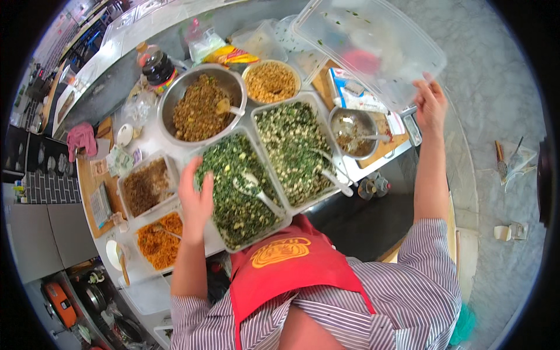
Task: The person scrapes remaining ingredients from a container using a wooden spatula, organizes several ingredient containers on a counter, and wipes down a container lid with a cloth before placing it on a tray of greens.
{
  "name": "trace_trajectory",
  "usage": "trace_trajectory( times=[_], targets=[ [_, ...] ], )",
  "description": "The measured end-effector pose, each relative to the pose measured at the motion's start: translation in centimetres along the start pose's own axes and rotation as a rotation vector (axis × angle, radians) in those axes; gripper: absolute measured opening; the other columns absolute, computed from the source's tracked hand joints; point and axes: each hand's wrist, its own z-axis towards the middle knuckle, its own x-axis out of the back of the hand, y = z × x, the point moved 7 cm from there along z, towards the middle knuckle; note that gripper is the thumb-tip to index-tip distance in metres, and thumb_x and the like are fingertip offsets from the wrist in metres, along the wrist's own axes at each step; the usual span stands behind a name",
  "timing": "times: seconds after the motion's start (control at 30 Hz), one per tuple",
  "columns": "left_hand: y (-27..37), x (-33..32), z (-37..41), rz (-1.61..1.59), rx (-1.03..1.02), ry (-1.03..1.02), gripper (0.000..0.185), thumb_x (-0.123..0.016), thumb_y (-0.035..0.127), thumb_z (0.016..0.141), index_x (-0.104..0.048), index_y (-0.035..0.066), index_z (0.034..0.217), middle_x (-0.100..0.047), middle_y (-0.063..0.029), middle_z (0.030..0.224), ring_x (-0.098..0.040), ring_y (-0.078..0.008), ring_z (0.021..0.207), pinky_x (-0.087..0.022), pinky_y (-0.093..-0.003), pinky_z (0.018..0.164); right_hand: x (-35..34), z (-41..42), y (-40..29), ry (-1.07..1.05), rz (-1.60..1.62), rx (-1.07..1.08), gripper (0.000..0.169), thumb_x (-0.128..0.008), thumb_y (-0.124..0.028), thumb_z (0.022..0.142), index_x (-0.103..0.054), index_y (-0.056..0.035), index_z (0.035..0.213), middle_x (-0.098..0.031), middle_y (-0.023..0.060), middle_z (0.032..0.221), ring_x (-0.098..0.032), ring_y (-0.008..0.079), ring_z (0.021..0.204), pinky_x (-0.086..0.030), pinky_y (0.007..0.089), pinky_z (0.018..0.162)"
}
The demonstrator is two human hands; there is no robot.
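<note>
My right hand (431, 105) grips a corner of a large clear plastic lid (393, 48), held up and tilted at the upper right; bits of green cling to it. My left hand (195, 201) has thumb and fingers apart at the left side of a clear plastic tub (283, 221) of chopped greens with egg-like pieces. Whether it touches the rim I cannot tell. A white spoon (262, 194) lies in that tub. Right beside it stands a second tub (291, 148) of chopped greens and pale cubes, with a spoon (337, 181) and tongs-like metal handle.
Behind are a steel bowl (240, 83) of brown filling and a bowl of yellowish crumbled food (271, 81). A smaller steel bowl (372, 146) stands right. Tubs of brown crumbs (146, 188) and shredded orange food (159, 245) sit left. A dark sauce bottle (157, 68) stands farther back.
</note>
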Motion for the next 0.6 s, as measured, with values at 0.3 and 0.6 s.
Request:
trace_trajectory(
  times=[0.3,0.6],
  targets=[
    [7.1,-4.3,11.6,-0.877,0.532,-0.514,0.046,-0.05,0.042,0.096,-0.059,-0.002,0.109,-0.065,-0.0106,0.093,-0.064,-0.0149,0.076,-0.047,-0.0238,0.057,-5.8,-22.1,-7.0,-0.019,-0.872,0.416,0.018,-0.065,0.003,0.08,-0.063,-0.0032,0.097,-0.066,0.0048,0.087,-0.06,0.0093,0.068,-0.049,0.0227,0.058],
    [2.0,-10.7,10.3,-0.959,0.564,-0.609,0.018,-0.054,0.017,0.092,-0.06,0.003,0.102,-0.069,-0.0115,0.092,-0.061,-0.0113,0.072,-0.038,-0.0202,0.051,-7.9,-32.2,-1.3,-0.219,-0.931,0.578,0.032,-0.068,0.01,0.073,-0.063,-0.0015,0.102,-0.06,0.0159,0.109,-0.063,0.0229,0.079,-0.053,0.0292,0.064]
  ],
)
